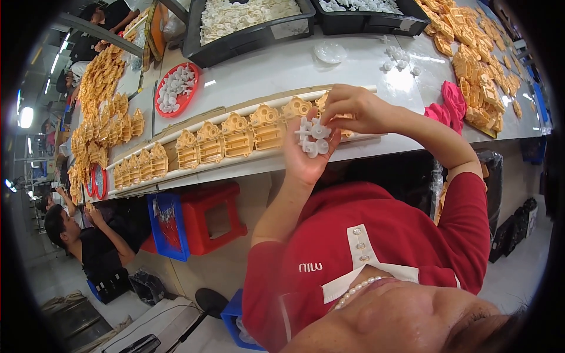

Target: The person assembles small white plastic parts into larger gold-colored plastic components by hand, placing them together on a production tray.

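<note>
Several small white plastic gear-like parts [313, 144] lie heaped in the cupped palm of my left hand [303, 162]. My right hand [358, 112] comes over from the right, its thumb and forefinger pinched on one white part [320, 130] at the top of that heap. Both hands hover above a row of yellow-orange plastic housings [235, 130] set upright side by side between two white rails [259, 153]. My hands hide some of the housings behind them.
A red dish [192, 97] of white parts stands left of centre. Black bins [253, 41] with white pieces line the back. A clear lid-like disc [331, 53], loose white parts [399, 57], a pink cloth [452, 103] and piled housings [471, 65] lie rightward. Another person [88, 247] sits at left.
</note>
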A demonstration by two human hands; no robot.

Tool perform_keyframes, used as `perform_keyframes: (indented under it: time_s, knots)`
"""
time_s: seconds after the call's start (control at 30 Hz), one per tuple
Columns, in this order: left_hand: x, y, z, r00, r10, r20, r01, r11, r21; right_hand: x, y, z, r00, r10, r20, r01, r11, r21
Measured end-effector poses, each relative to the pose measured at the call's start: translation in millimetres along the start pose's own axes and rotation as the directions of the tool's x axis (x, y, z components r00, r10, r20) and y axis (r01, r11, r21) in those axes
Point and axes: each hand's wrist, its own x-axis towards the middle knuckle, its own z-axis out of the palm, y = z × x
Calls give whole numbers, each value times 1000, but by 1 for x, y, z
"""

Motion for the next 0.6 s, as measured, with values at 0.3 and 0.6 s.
perform_keyframes:
  time_s: [0.3,0.6]
  knots:
    - [4,-8,3,998,-55,28,54,998,38,-7,-11,9,991,132,19,-131,990,-47]
    - [4,-5,3,998,-62,-15,62,998,-24,-1,50,-35,791,601,-113,-546,777,313]
